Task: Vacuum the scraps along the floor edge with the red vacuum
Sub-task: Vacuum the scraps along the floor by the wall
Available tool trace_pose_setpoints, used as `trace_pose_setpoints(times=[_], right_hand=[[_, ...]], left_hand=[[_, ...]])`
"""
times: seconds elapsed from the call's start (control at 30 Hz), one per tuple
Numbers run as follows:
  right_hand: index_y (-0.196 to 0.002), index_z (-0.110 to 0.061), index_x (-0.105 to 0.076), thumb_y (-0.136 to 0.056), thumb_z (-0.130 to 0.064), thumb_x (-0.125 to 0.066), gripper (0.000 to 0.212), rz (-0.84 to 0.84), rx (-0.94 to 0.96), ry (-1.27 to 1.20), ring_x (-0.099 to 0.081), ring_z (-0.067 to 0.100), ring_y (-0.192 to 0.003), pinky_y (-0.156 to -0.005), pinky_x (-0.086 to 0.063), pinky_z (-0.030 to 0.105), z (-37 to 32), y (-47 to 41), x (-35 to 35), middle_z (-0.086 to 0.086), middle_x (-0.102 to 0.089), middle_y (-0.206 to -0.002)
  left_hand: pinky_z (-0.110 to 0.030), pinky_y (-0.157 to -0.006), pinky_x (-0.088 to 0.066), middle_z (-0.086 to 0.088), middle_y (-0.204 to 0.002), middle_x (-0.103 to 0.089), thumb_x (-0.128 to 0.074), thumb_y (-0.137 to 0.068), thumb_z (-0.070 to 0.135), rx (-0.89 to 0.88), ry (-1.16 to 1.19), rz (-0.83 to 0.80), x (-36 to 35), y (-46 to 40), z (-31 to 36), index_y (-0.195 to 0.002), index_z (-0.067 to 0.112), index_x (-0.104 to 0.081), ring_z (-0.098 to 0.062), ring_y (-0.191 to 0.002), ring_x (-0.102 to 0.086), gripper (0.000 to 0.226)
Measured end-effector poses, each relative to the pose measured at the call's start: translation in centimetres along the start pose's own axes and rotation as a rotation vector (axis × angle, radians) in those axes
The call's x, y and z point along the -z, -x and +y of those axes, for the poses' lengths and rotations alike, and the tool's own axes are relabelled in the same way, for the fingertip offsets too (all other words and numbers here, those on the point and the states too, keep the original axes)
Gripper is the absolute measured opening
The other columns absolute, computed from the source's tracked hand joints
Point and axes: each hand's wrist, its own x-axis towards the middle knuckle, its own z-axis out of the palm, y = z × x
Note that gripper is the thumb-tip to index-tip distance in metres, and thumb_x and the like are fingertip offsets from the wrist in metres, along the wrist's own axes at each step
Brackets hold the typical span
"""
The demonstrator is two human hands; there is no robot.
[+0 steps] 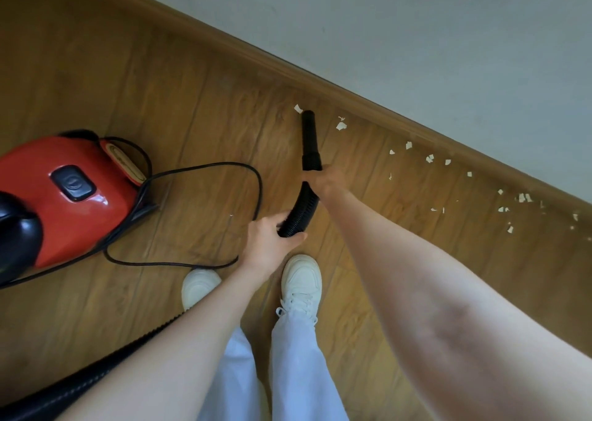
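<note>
- Nearest me, at six o'clock, two white shoes stand on the wooden floor, with the ribbed hose running back under my left arm.
- My left hand has its grip curled round the hose lower down, and my right hand grips it just behind the rigid nozzle.
- At nine o'clock the red vacuum sits on the floor, its black cord looping loose between it and my feet.
- Farther out, the nozzle tip points toward twelve o'clock, close to one white scrap, short of the baseboard.
- Beyond, the paper scraps trail along the baseboard from one toward three o'clock.
- I judge the step works best by keeping the tip low and sweeping it steadily rightward beside the baseboard, the left hand feeding hose slack and staying clear of the cord.
</note>
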Motion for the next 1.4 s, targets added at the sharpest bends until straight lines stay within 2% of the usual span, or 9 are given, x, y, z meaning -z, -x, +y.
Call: trace_pose_setpoints(times=[0.23, 0.43, 0.57, 0.63, 0.8, 1.07, 1.2, 1.33, 1.4], right_hand=[[-0.111, -0.013, -0.062, -0.08, -0.032, -0.069, 0.037, -0.114, 0.136, 0.024, -0.062, 0.02, -0.084, -0.068, -0.053, 0.031, -2.8, 0.9, -4.0, 0.006, -0.066, -0.1], [-0.122, -0.021, -0.058, -0.083, -0.036, -0.066, 0.043, -0.011, 0.249, -0.043, -0.063, 0.019, -0.088, -0.078, -0.056, 0.038, -0.4, 0.4, -2.7, 0.0, -0.065, -0.103], [-0.124, -0.016, -0.057, -0.084, -0.033, -0.067, 0.045, 0.038, 0.156, -0.086, -0.063, 0.02, -0.086, -0.078, -0.057, 0.038, 3.0, -0.8, 0.1, 0.001, -0.063, -0.099], [-0.124, -0.015, -0.058, -0.083, -0.031, -0.066, 0.044, 0.076, 0.105, -0.103, -0.064, 0.02, -0.086, -0.076, -0.058, 0.038, 4.5, -1.2, 1.1, 0.002, -0.064, -0.1], [-0.116, -0.017, -0.061, -0.082, -0.035, -0.068, 0.039, 0.144, 0.075, -0.082, -0.065, 0.02, -0.085, -0.069, -0.057, 0.035, 6.4, -1.4, 1.3, 0.003, -0.067, -0.101], [-0.115, -0.018, -0.063, -0.082, -0.039, -0.069, 0.04, -0.042, 0.154, -0.037, -0.066, 0.02, -0.085, -0.07, -0.056, 0.032, 3.5, 0.6, -4.3, 0.004, -0.069, -0.102], [-0.11, -0.017, -0.064, -0.082, -0.038, -0.068, 0.035, -0.046, 0.146, -0.064, -0.066, 0.019, -0.081, -0.07, -0.058, 0.035, 2.5, 0.8, -5.2, 0.003, -0.069, -0.098], [-0.11, -0.017, -0.062, -0.083, -0.036, -0.067, 0.033, -0.001, 0.101, -0.108, -0.064, 0.018, -0.08, -0.072, -0.058, 0.035, 3.4, 0.3, -2.9, 0.002, -0.066, -0.095], [-0.11, -0.018, -0.062, -0.083, -0.036, -0.067, 0.033, 0.04, 0.063, -0.118, -0.065, 0.019, -0.082, -0.074, -0.058, 0.037, 4.4, -0.2, -1.3, 0.002, -0.067, -0.096]], left_hand=[[-0.01, -0.06, -0.05, 0.017, -0.09, -0.067, -0.078, -0.078, 0.026, 0.014, 0.005, 0.112, 3.1, 0.4, -1.9, -0.119, 0.03, -0.065, 0.001, -0.075, -0.065, 0.044], [-0.009, -0.065, -0.051, 0.012, -0.096, -0.069, -0.078, -0.077, 0.026, 0.0, -0.005, 0.08, 1.3, -0.3, -1.5, -0.122, 0.028, -0.064, 0.001, -0.079, -0.065, 0.047], [-0.029, -0.077, -0.057, 0.007, -0.095, -0.072, -0.079, -0.074, 0.025, -0.021, -0.027, 0.011, -1.9, -0.5, -1.2, -0.115, 0.025, -0.069, -0.01, -0.083, -0.067, 0.042], [-0.021, -0.078, -0.054, 0.005, -0.1, -0.072, -0.08, -0.074, 0.023, -0.028, -0.024, -0.035, -3.4, -0.5, -0.9, -0.117, 0.023, -0.068, -0.01, -0.087, -0.067, 0.044], [-0.003, -0.062, -0.044, 0.006, -0.095, -0.072, -0.08, -0.075, 0.021, -0.024, -0.059, -0.06, -4.5, -0.2, -1.0, -0.117, 0.023, -0.068, -0.008, -0.081, -0.066, 0.044], [-0.03, -0.071, -0.058, 0.015, -0.094, -0.07, -0.08, -0.074, 0.031, 0.056, -0.111, 0.098, -0.4, 2.0, -4.0, -0.122, 0.034, -0.063, -0.007, -0.08, -0.067, 0.051], [-0.024, -0.071, -0.056, 0.018, -0.093, -0.07, -0.08, -0.074, 0.03, 0.043, -0.107, 0.111, 1.0, 1.8, -3.9, -0.12, 0.035, -0.064, -0.002, -0.079, -0.067, 0.049], [-0.029, -0.074, -0.058, 0.017, -0.09, -0.07, -0.08, -0.074, 0.028, 0.037, -0.066, 0.038, -0.2, 1.3, -2.5, -0.117, 0.037, -0.066, -0.004, -0.079, -0.067, 0.046], [-0.022, -0.076, -0.056, 0.015, -0.09, -0.07, -0.08, -0.074, 0.024, 0.017, -0.05, -0.004, -1.5, 1.2, -1.5, -0.117, 0.032, -0.067, -0.004, -0.08, -0.067, 0.045]])
